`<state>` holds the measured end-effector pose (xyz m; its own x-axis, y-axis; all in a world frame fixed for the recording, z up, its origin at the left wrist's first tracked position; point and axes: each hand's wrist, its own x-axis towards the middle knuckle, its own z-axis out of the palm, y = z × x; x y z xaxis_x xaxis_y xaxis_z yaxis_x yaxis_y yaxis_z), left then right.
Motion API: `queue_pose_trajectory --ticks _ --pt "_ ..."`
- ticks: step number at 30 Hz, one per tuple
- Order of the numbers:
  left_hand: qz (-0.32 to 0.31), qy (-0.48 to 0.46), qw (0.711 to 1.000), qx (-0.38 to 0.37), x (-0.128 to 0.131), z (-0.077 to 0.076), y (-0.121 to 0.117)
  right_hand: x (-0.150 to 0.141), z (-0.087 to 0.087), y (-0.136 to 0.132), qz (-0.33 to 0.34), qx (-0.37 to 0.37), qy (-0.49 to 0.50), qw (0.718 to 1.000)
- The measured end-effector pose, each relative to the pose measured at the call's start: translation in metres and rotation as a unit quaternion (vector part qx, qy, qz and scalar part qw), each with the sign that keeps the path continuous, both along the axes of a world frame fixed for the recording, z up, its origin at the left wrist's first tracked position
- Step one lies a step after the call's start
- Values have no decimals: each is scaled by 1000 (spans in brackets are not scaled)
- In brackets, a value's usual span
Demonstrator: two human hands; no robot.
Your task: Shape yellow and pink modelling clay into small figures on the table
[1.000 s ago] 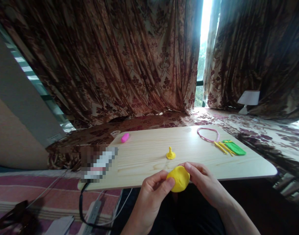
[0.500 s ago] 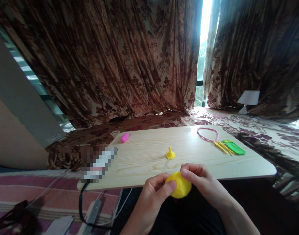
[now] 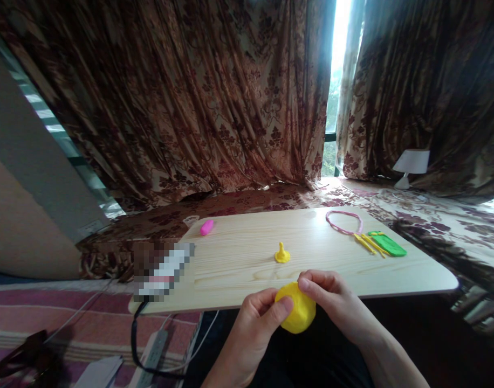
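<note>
A flat, round piece of yellow modelling clay (image 3: 299, 312) is held up at the near edge of the table. My left hand (image 3: 259, 323) pinches its left side, thumb on the face toward me. At its upper right rim, my right hand (image 3: 331, 299) grips it between thumb and fingertips. Beyond my hands, a small yellow clay piece (image 3: 282, 254) stands upright on the tabletop, with a wide round base and a thin stem.
The pale wooden table (image 3: 239, 258) carries a pink clay lump (image 3: 207, 227) at far left. On the right lie a pink twisted loop (image 3: 330, 222), thin yellow strips (image 3: 367, 246) and a green clay slab (image 3: 388, 245). A power strip (image 3: 152, 353) sits at lower left.
The yellow disc has turned slightly in my fingers, and its lower edge now hangs a little lower. Both hands keep nearly the same place and grip.
</note>
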<state>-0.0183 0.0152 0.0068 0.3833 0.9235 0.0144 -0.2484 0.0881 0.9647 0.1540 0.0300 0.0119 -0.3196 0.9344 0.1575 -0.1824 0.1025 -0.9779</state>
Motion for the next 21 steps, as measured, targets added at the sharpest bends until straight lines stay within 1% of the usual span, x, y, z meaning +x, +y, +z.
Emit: queue_pose_trajectory --ticks 3,6,8,11,13,16,19,21 --pt "2 2 1000 -3 0 -2 -1 -1 1 0 2 11 -13 1000" --pt "-13 9 1000 0 -1 -3 -1 -3 0 0 0 12 -21 1000" --pt "-17 11 1000 0 -2 -2 -2 -4 -1 1 -16 7 -22 1000" --pt "-2 -7 1000 -5 0 2 -2 -2 -3 2 -39 12 -10 999" --pt "19 -22 1000 -7 3 5 -3 -1 -3 2 -27 13 -7 1000" --pt "38 -31 999 -5 6 9 -4 0 -2 0 -7 -6 -12 1000" --pt "37 -30 999 -8 8 9 -4 -1 -1 -2 3 -12 -1 1000" --pt "21 -28 999 -12 6 7 -3 -1 -2 -2 10 -9 5 1000"
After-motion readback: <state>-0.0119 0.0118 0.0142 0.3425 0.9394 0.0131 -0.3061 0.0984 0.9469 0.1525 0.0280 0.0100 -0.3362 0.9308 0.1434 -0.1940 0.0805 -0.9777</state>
